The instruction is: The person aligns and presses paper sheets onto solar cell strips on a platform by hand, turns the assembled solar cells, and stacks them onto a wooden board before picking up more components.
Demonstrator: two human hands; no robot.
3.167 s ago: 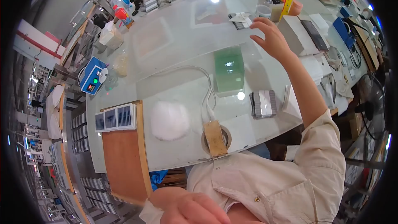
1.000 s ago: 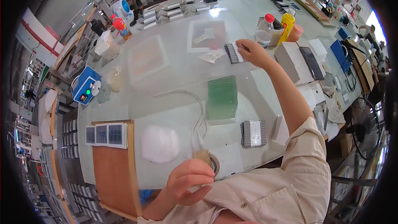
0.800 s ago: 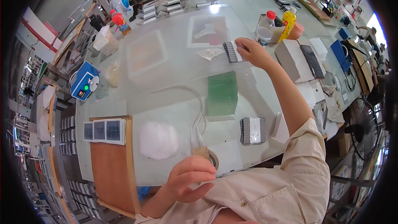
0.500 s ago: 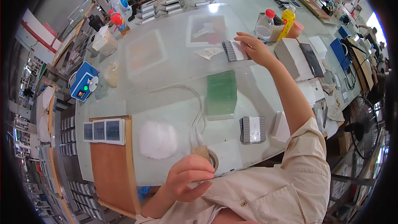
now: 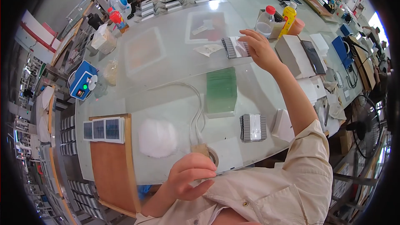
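Three blue-striped panels (image 5: pixel 104 130) lie on a brown board (image 5: pixel 111 164); to their right, the left hand (image 5: pixel 191 178) is half-curled, thumb apart, its grip empty. One paper scrap (image 5: pixel 208 50) lies left of the upper striped bundle (image 5: pixel 236 48), one of two on the table (image 5: pixel 266 79). The right hand (image 5: pixel 260 52), pinching that bundle's right side earlier, now spreads its fingers over it; I cannot tell whether they touch.

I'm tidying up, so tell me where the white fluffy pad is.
In the head view, the white fluffy pad lies near left on the table, between the wood-framed board and the pale cable.
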